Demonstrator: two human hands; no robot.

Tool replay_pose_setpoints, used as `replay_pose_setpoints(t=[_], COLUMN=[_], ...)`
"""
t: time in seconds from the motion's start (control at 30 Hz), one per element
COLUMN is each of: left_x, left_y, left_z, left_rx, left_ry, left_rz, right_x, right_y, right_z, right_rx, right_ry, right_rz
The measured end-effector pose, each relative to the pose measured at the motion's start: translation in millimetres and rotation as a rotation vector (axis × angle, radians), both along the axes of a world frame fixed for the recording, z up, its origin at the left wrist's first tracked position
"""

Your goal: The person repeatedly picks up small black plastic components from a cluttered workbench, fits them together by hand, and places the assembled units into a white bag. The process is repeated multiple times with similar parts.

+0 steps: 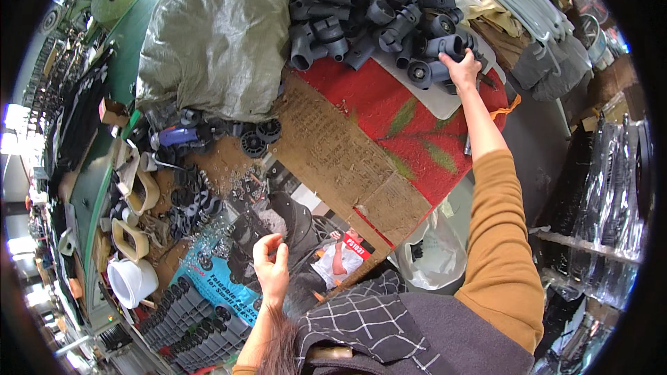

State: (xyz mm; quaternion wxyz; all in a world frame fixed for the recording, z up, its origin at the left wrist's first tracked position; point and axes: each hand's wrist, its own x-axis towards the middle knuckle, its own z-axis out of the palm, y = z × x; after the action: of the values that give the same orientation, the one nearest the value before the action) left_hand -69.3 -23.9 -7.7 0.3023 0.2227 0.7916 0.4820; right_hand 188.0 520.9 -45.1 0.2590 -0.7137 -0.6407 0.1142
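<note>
At the far right of the work table, my right hand (462,69) has its thumb and fingers around a dark grey plastic tube fitting (443,46). That fitting is at the edge of a heap of similar grey plastic fittings (333,10), some with round ends. Beneath part of the heap lies a pale flat sheet (439,99). Closer to me, my left hand (272,269) is raised with bent fingers apart and no object visible in it. Just beyond it are a black, bowl-like container (292,219) and small loose hardware.
A grey-green sack (208,42) stands left of the heap. Red patterned cloth (417,135) and brown cardboard (333,142) cover the table. Black wheels (253,142), tape rolls (128,239) and a white bucket (132,282) are on the left. A white plastic bag (434,253) hangs beside the near edge.
</note>
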Motion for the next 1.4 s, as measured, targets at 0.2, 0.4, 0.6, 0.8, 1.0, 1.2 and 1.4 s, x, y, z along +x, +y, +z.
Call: replay_pose_setpoints(t=[0.2, 0.4, 0.6, 0.8, 1.0, 1.2, 1.4], left_x=[-19.9, -21.6, -59.4, -103.0, -212.4, -304.2, -400.8], left_y=[29.4, 70.3, 10.6, -17.0, -7.2, -56.0, -97.0], left_z=[-9.3, -25.5, -50.5, -41.5, -41.8, -5.1, -2.7], left_rx=[0.084, 0.065, -0.052, -0.152, -0.302, 0.121, -0.011], left_ry=[0.022, -0.288, -0.126, 0.250, 0.266, 0.544, 0.706], left_rz=[-0.063, 0.143, 0.035, -0.033, 0.175, 0.604, 0.662], right_x=[-9.9, -96.8, -113.5, -185.9, -381.9, -524.7, -530.4], right_y=[-124.4, -339.4, -441.4, -373.4, -340.5, -372.0, -408.2], right_z=[0.1, 12.3, -4.6, -1.0, -11.1, -25.7, -43.9], right_rx=[-0.204, -0.579, -1.075, -0.882, -0.313, 0.135, 0.003], right_ry=[0.643, 1.125, 0.637, 0.288, 0.324, 0.023, -0.293], right_rz=[0.177, 0.303, 0.703, 1.043, 1.524, 1.918, 2.097])
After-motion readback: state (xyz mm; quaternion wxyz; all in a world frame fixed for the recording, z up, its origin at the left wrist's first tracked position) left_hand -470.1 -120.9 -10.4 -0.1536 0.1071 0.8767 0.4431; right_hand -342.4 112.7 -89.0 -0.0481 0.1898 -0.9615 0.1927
